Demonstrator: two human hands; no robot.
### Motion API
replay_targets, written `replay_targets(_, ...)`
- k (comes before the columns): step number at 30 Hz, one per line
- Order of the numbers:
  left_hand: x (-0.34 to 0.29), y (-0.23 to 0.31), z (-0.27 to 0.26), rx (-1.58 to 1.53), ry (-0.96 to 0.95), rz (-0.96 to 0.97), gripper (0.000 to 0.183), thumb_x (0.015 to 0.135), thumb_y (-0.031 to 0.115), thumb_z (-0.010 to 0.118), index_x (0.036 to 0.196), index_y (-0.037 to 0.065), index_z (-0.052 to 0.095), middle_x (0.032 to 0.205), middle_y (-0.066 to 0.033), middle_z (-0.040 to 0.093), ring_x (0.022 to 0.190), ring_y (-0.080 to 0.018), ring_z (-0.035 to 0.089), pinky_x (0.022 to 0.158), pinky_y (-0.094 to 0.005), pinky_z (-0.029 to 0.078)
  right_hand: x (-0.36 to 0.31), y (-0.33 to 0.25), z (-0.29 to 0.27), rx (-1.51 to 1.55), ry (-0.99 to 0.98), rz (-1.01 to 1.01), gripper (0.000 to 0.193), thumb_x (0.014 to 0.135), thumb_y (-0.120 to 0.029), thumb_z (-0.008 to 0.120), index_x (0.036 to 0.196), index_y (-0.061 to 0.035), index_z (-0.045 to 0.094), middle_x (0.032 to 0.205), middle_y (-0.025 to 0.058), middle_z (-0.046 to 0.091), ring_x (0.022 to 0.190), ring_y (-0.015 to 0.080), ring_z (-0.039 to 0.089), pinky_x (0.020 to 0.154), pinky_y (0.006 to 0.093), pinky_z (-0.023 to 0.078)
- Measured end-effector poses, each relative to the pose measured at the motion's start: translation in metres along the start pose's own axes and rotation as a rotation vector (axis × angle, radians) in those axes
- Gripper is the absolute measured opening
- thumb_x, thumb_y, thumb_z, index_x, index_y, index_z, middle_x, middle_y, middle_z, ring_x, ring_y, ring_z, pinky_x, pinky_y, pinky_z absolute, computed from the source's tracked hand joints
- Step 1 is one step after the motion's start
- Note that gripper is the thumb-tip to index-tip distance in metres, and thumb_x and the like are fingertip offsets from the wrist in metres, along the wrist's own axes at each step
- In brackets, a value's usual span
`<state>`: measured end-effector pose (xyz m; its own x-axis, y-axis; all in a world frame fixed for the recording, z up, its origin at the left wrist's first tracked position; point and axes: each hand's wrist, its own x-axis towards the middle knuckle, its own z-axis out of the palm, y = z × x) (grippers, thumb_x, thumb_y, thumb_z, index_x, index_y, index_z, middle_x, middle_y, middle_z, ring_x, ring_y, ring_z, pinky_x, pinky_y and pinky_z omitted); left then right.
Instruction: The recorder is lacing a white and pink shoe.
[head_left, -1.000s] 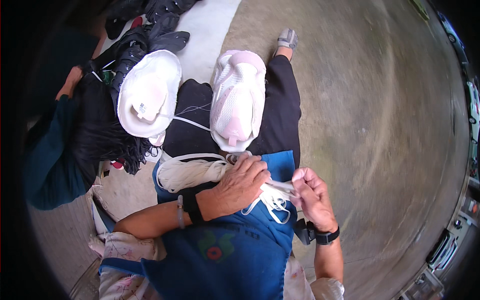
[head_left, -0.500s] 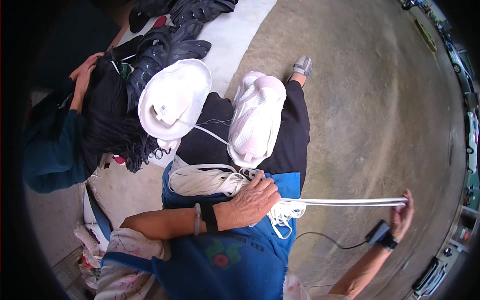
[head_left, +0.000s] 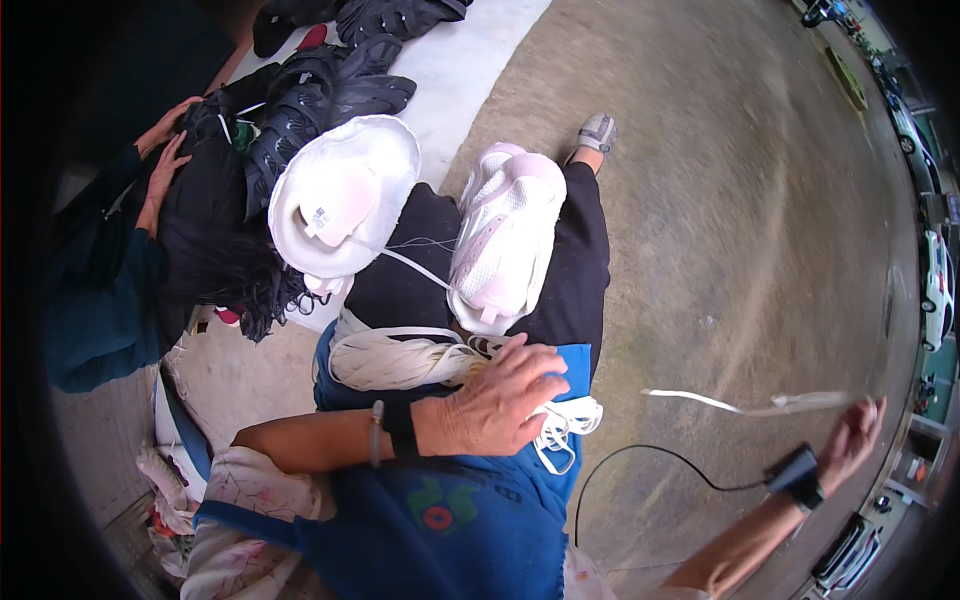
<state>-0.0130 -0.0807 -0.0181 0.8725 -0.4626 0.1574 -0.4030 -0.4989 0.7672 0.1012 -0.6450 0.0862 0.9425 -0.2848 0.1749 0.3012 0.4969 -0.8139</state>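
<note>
A long white shoelace point(head_left: 700, 400) trails through the air from my right hand point(head_left: 850, 440), which is closed on it out at the far right. Its other end hangs free, away from my lap. My left hand point(head_left: 492, 400) rests over a bundle of white shoelaces point(head_left: 395, 360) on my lap, fingers loosely bent and apart. Loose lace loops point(head_left: 565, 425) spill out beside that hand. On my thighs lies a white and pale pink sneaker point(head_left: 508, 235). A white shoe-like piece with a pink insole point(head_left: 345, 195) sits to its left, and a white cord runs between them.
At the left, another person's hands point(head_left: 165, 160) work at black laces point(head_left: 215, 240). Black shoes point(head_left: 290, 130) lie on a white sheet point(head_left: 470, 60). A black cable point(head_left: 650, 450) runs to a device on my right wrist. Parked vehicles point(head_left: 935, 275) line the far right.
My right hand has moved further right, drawing the lace out of my left hand. The taut strands between my hands have become one loose trailing lace. My left fingers have lifted and loosened.
</note>
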Motion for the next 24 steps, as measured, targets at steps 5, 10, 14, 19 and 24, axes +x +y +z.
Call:
replay_targets(5,0.027,-0.022,-0.040,-1.172,-0.257,-0.319,0.045,0.102,0.032,0.042,0.130,-0.002,0.048,0.125,-0.0173,0.060,0.119,-0.0277,0.057,0.108,-0.0391,0.036,-0.109,0.165,0.264,-0.243,-0.323,0.335,0.030,0.100,-0.035,0.052,0.105,-0.0062,0.058,0.081,0.0001,0.058,0.055,0.0049,0.052,0.046,0.0203,0.045)
replay_targets(10,0.033,-0.045,-0.089,-1.977,0.032,-0.418,0.055,0.103,0.043,0.033,0.138,0.001,0.040,0.126,-0.0206,0.059,0.120,-0.0342,0.056,0.106,-0.0472,0.041,-0.175,0.222,0.333,-0.208,-0.867,0.881,0.012,0.098,-0.012,0.056,0.099,-0.0010,0.060,0.076,0.0034,0.060,0.052,0.0084,0.059,0.046,0.0223,0.046)
replay_targets(14,0.017,-0.081,-0.128,-1.926,0.355,-0.480,0.036,0.104,0.033,0.040,0.121,0.004,0.053,0.103,-0.0097,0.061,0.092,-0.0243,0.061,0.088,-0.0386,0.049,-0.179,0.227,0.289,-0.331,-0.830,1.142,0.009,0.095,-0.008,0.061,0.101,-0.0014,0.062,0.073,0.0016,0.061,0.053,0.0062,0.058,0.048,0.0192,0.047)
replay_targets(19,0.004,-0.095,-0.149,-1.776,0.732,-0.583,0.022,0.105,0.025,0.042,0.109,0.008,0.055,0.088,-0.0019,0.053,0.071,-0.0137,0.050,0.071,-0.0278,0.045,-0.153,0.223,0.214,-0.571,-0.499,1.126,0.010,0.095,-0.011,0.062,0.099,-0.0020,0.063,0.074,0.0009,0.061,0.052,0.0058,0.055,0.044,0.0197,0.045)
replay_targets(24,-0.010,-0.110,-0.158,-1.681,0.789,-0.486,0.017,0.102,0.024,0.048,0.103,0.009,0.056,0.082,0.0005,0.054,0.062,-0.0082,0.047,0.059,-0.0225,0.042,-0.135,0.231,0.151,-0.923,-0.333,0.957,0.013,0.094,-0.012,0.061,0.096,0.0003,0.062,0.074,-0.0003,0.057,0.054,0.0071,0.053,0.042,0.0225,0.046)
